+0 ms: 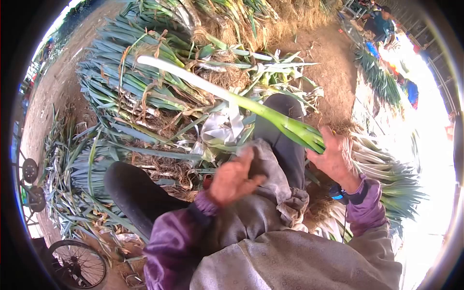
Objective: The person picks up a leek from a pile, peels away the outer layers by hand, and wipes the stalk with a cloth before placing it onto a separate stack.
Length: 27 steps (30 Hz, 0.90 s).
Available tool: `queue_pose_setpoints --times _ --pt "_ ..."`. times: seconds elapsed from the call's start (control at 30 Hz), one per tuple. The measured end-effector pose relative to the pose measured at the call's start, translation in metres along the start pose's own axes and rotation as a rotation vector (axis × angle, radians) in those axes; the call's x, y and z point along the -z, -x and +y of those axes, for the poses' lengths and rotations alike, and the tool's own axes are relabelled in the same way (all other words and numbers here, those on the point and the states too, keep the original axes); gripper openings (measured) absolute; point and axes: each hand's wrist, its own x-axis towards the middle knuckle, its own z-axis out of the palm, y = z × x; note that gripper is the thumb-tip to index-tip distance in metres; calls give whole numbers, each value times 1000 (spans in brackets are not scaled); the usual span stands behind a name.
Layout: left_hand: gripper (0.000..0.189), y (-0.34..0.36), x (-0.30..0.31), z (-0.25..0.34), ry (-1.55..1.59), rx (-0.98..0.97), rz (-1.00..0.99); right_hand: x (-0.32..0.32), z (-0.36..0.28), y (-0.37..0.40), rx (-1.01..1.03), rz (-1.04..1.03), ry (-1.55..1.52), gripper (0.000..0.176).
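My right hand (333,154) is closed around the green leaf end of a long leek (217,91). Its white shank points up and to the left, above the piles, and ends in roots. Over my lap, my left hand (234,176) is held with fingers outstretched and holds nothing; it is slightly blurred. A greyish cloth (273,169) lies across my knee beside it. Just right of my right hand, cleaned leeks (382,169) lie in a pile, white ends toward me and green leaves outward.
Heaps of untrimmed leeks (130,72) with dry roots (290,24) lie ahead and left. Peeled leaf scraps (222,125) cover the ground before my knees. A spoked wheel (77,263) stands at lower left. Another person (381,24) is at upper right near more leeks (379,79).
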Motion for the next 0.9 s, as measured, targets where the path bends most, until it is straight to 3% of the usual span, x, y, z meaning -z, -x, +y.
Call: queue_pose_setpoints --times 0.07,0.13,0.17,0.23,0.3,0.37,0.43,0.5,0.57,0.6,0.7,0.83,0.87,0.9 --pt "45 -2 -23 1 174 55 -134 -4 6 6 -12 9 -25 32" --pt "41 -2 -35 5 82 116 -210 -2 12 11 -28 30 -8 33" --pt "29 -10 -28 24 672 78 177 -1 12 13 -35 41 16 33" --pt "21 -15 -2 24 876 420 380 2 11 16 -36 68 65 34" --pt "19 -30 40 15 860 362 670 2 4 17 -13 105 99 35" --pt "19 -34 83 -7 -345 8 634 -5 3 24 -5 110 38 35" --pt "18 -40 102 -21 -415 -19 639 -4 -4 30 25 121 8 35" --pt "31 -61 102 2 553 60 763 -6 -12 36 96 117 44 46" --pt "38 -75 103 17 1475 102 758 -11 -19 41 156 147 76 52" --pt "44 -80 102 15 1403 109 769 -11 -23 43 199 155 96 62" --pt "49 -84 115 0 1349 72 782 -16 -31 50 204 158 107 70" --pt "42 -99 115 17 1193 267 791 -20 -35 49 229 149 121 70" --pt "38 -99 111 30 1278 289 680 -21 -37 46 217 159 111 69" --pt "33 -99 95 50 1318 353 742 -21 -40 43 203 164 106 68"
